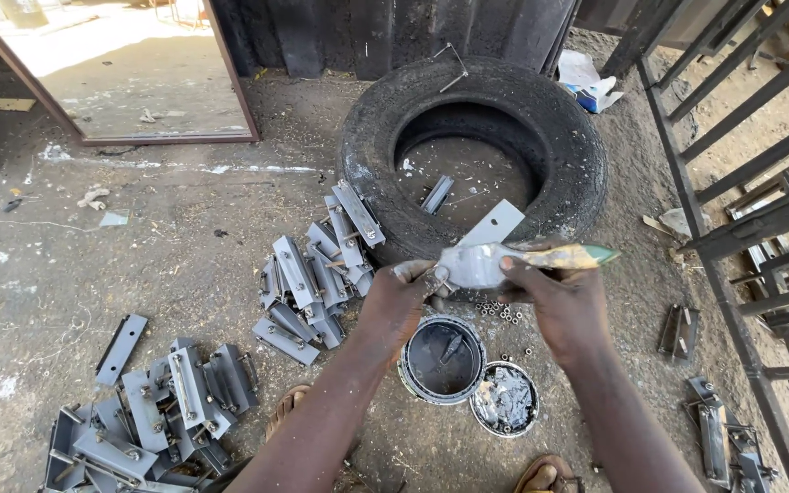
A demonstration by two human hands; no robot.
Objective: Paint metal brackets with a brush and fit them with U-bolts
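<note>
Above the open paint can (pixel 442 359), the left hand (pixel 401 301) grips a flat metal plate (pixel 490 228) while the right hand (pixel 559 301) clasps a paintbrush (pixel 559 258) against it, near the tyre (pixel 473 146).

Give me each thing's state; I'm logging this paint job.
Paint can: open, grey paint inside.
Lid: off, lying beside the can.
Metal plate: held by left hand.
Paintbrush: held in right hand, against the plate.
Tyre: lying flat.
</note>
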